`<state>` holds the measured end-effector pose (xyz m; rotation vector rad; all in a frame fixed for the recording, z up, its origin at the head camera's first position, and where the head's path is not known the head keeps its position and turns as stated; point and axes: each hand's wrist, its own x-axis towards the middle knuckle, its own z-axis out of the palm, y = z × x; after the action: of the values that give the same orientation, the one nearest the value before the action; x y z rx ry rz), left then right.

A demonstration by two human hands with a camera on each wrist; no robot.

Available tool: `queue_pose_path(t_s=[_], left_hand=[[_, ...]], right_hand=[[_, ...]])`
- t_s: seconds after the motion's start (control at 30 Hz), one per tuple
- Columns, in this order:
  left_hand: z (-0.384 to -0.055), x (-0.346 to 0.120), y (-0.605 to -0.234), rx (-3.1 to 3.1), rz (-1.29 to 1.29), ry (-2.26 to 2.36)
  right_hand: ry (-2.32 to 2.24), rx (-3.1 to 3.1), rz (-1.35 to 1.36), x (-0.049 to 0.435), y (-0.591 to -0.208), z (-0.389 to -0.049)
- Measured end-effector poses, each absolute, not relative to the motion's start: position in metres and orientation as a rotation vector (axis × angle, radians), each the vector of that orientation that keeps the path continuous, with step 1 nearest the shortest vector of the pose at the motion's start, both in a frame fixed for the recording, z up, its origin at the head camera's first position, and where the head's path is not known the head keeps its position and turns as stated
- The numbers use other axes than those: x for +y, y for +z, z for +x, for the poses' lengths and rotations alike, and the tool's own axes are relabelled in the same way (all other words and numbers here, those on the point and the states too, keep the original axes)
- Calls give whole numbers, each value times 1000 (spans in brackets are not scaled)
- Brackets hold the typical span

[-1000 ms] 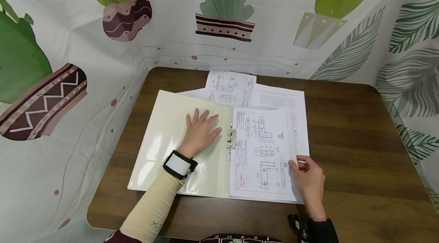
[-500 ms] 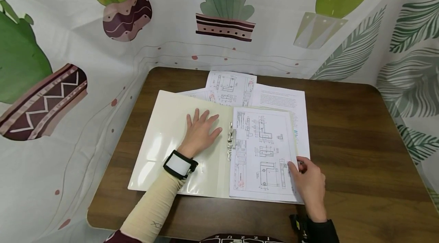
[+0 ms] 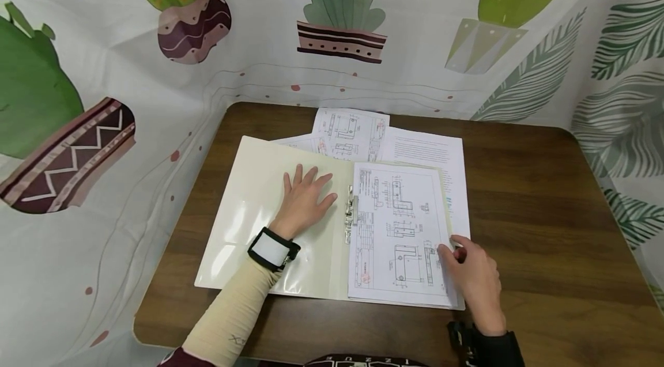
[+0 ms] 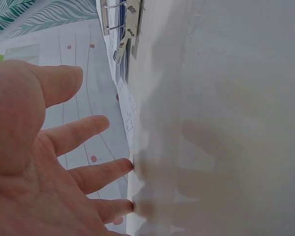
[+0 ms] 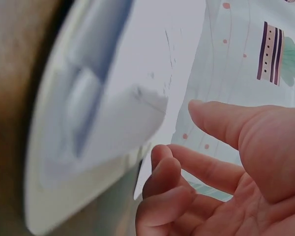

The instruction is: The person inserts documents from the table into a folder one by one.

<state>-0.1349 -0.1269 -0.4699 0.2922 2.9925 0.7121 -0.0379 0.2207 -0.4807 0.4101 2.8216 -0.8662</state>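
Note:
An open cream ring binder [image 3: 249,182] lies flat on the table, its metal ring clip [image 3: 351,214] at the spine. On its right side sits a stack of technical drawing sheets [image 3: 381,252], printed with L-shaped parts. My left hand [image 3: 301,205] rests on the bare inner cover with fingers spread; in the left wrist view its fingertips meet the glossy surface. At the right edge of the sheets is my right hand [image 3: 474,275]. In the right wrist view its thumb and index finger stand apart with nothing between them, beside the lifted-looking sheet edges [image 5: 137,98].
Behind the binder lie more loose papers: a drawing sheet [image 3: 350,125] and a text page [image 3: 427,145] partly under the binder. The brown wooden table [image 3: 544,229] extends to the right. A cactus-print cloth [image 3: 259,21] hangs behind it.
My right hand has shifted slightly right and away from the sheet edge, uncovering the binder's lower right corner. My left hand keeps its place on the cover.

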Motion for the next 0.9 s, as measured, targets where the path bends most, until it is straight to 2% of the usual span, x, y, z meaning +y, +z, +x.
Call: queue_pose_path(t_s=[0.53,0.9], left_hand=[[-140,-126,-464,2988,303,646],[-139,-128,-465,2986,257,644]], right_hand=[[-984,3016,258,232,-455,-56],[-1124,3192,-101,227,-448,-82]])
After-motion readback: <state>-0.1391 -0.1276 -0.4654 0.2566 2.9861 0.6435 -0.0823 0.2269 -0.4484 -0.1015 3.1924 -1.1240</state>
